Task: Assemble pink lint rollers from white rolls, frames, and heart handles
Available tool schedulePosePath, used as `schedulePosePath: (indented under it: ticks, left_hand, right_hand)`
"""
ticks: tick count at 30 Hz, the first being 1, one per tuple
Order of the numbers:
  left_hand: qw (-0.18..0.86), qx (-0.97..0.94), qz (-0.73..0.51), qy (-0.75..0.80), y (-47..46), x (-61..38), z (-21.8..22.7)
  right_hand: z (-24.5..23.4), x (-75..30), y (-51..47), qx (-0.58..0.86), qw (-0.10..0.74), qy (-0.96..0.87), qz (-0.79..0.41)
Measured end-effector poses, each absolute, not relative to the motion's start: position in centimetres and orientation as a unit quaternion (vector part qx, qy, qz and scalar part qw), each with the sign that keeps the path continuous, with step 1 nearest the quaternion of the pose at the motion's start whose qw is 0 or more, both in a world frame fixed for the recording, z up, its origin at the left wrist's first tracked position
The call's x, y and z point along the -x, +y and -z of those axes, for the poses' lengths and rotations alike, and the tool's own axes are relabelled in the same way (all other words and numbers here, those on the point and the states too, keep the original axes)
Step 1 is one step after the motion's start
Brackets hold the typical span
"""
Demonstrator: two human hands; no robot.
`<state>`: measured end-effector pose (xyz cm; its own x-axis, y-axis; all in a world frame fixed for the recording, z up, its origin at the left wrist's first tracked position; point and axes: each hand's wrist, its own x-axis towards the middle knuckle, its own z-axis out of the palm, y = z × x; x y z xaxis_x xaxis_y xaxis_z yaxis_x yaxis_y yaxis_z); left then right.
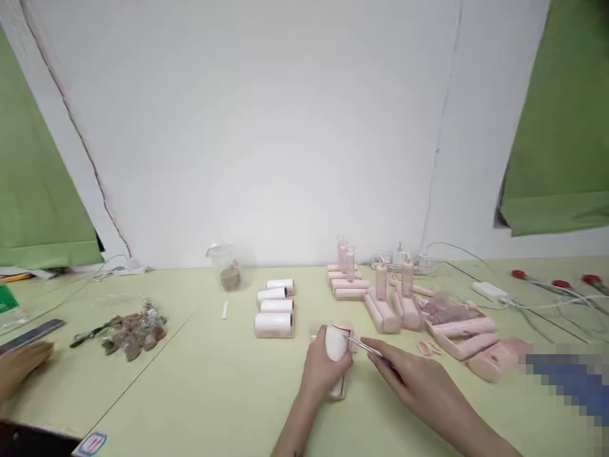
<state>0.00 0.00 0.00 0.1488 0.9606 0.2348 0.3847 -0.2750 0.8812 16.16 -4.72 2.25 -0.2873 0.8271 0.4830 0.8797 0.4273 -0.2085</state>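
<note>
My left hand (323,365) is wrapped around a white rounded casing (336,343), which has a dark red edge along its top right. In my right hand (412,374) is a pair of slim metal tweezers (364,346), gripped between thumb and fingers. The tweezers' tip meets the casing's upper right edge; whether it grips anything there is too small to tell. Beneath my left hand, part of a clear tray (339,390) with a dark strip shows. Left of my hands, several white cylindrical casings (273,324) lie in a column in clear holders.
Pink tubes and casings (352,294) lie at the back right, some upright. A pink tray (451,346) holds more parts. Cables and a white adapter (490,291) lie far right. At left are a pile of trinkets (128,333), a clear bag (228,270) and another person's hand (23,367).
</note>
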Motion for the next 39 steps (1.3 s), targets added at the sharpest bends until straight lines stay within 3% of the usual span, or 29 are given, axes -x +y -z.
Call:
schedulePosePath:
  ticks: [4, 17, 26, 39]
  left_hand:
    - [0.342, -0.694, -0.408, 0.485, -0.2, -0.1, 0.1]
    - [0.382, -0.686, -0.453, 0.422, -0.2, 0.1, 0.8]
    - [0.458, -0.546, -0.535, 0.453, -0.3, -1.7, 0.7]
    - [0.47, -0.514, -0.573, 0.431, -1.4, -2.9, 1.0]
  right_hand:
    - [-2.5, -16.9, -5.2, 0.536, 0.276, -0.795, 0.069]
    - [-1.0, -16.0, -2.4, 0.513, 0.165, -0.824, 0.175]
    - [0.5, -15.9, -1.3, 0.502, 0.292, -0.812, 0.068]
    - [1.4, -14.5, -2.6, 0.552, 0.307, -0.774, 0.043]
